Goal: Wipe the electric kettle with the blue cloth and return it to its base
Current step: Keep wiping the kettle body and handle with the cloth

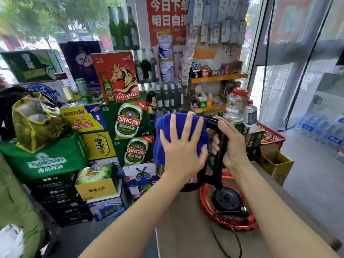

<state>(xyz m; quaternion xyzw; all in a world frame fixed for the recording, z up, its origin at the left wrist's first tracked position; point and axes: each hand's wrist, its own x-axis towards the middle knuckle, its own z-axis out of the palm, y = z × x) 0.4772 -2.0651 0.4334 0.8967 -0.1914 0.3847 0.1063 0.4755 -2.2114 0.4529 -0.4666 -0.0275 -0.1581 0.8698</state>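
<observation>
The electric kettle (220,161) is held up in the air by its black handle, with my right hand (230,144) closed around that handle. A blue cloth (167,127) covers the kettle's body, so most of the body is hidden. My left hand (183,148) lies flat on the cloth with fingers spread, pressing it against the kettle. Below, the round black kettle base (226,200) sits on a red tray (240,225) on the brown table, its cord trailing toward me.
Stacked beer cartons (128,120) and bottles stand close on the left of the table (186,229). Behind the kettle are a snack shelf (217,79), a large clear jug (235,105) and a red crate (273,136). A yellow cardboard box (275,164) sits at right.
</observation>
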